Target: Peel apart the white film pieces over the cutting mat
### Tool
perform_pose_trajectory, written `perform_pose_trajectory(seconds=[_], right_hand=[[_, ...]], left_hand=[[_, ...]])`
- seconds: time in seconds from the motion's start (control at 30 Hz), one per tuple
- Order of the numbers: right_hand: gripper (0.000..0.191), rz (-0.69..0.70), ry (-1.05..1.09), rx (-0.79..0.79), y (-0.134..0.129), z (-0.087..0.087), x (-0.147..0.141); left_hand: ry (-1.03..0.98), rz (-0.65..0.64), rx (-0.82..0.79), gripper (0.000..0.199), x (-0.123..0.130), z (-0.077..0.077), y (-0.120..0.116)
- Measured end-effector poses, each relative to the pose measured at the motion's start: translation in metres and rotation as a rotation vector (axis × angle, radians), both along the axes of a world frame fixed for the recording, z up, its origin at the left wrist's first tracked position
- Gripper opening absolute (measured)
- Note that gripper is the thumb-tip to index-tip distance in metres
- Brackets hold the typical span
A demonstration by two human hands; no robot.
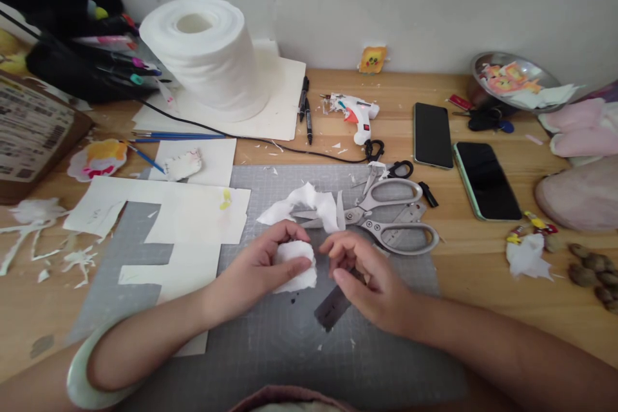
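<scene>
My left hand (270,257) is closed on a small white padded paper piece (302,273), its thumb lying across the front. Just to the right, my right hand (364,277) is loosely curled with thumb and fingers apart; nothing shows between them. Partly beneath that hand, a dark flat strip (332,308) lies on the grey cutting mat (290,360). Beyond both hands are a torn strip of white tissue (302,199) and large grey-handled scissors (381,214), whose blades lie partly under the tissue.
White paper sheets (193,206) cover the mat's left side. Behind stand a big tissue roll (203,64) and a white glue gun (360,117) with its black cable. Two phones (487,180) lie at right, near a metal bowl (512,87) of painted paper pieces. Paper scraps (38,225) lie left.
</scene>
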State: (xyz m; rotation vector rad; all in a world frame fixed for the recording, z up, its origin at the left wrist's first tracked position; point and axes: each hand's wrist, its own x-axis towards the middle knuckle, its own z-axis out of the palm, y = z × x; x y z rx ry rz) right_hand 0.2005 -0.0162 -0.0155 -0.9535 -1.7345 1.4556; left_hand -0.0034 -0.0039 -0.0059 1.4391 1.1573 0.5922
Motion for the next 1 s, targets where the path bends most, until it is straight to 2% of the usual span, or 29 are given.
perform_pose_trajectory(seconds=[0.07, 0.1, 0.17, 0.23, 0.3, 0.57, 0.7, 0.8, 0.87, 0.9, 0.97, 1.0], right_hand=[[0.012, -0.12, -0.013, 0.175, 0.001, 0.0, 0.004], [0.013, -0.169, -0.047, 0.283, 0.003, 0.001, 0.006], [0.016, -0.224, -0.187, 0.471, 0.007, 0.003, 0.008], [0.018, -0.204, -0.382, 0.568, 0.011, 0.004, 0.008], [0.019, -0.136, -0.525, 0.6, 0.015, 0.004, 0.005], [0.026, -0.051, -0.692, 0.673, 0.017, -0.001, 0.003], [0.014, 0.005, -0.744, 0.759, 0.02, -0.002, 0.001], [0.015, 0.015, -0.703, 0.854, 0.027, 0.003, 0.006], [0.014, -0.082, -0.663, 0.906, 0.039, 0.013, 0.018], [0.011, -0.195, -0.631, 0.943, 0.047, 0.02, 0.028], [0.006, -0.52, -0.523, 0.907, 0.066, 0.034, 0.052], [0.006, -0.73, -0.417, 0.798, 0.076, 0.04, 0.064]], left_hand=[[0.063, -0.004, 0.0, 0.018, 0.0, 0.002, 0.0], [0.089, -0.047, 0.004, 0.017, -0.001, 0.003, -0.001], [0.119, -0.228, 0.072, 0.009, -0.001, 0.004, -0.003], [0.144, -0.441, 0.212, 0.011, 0.0, 0.005, -0.006], [0.186, -0.553, 0.335, 0.019, 0.001, 0.003, -0.009], [0.331, -0.59, 0.557, 0.034, 0.001, -0.002, -0.012], [0.384, -0.64, 0.625, 0.039, -0.001, -0.001, -0.011], [0.395, -0.63, 0.633, 0.038, -0.001, -0.001, -0.01], [0.386, -0.623, 0.629, 0.038, -0.001, 0.0, -0.009], [0.382, -0.622, 0.625, 0.038, -0.001, 0.0, -0.009], [0.378, -0.617, 0.611, 0.037, -0.001, 0.0, -0.008], [0.376, -0.614, 0.605, 0.036, 0.0, -0.001, -0.008]])
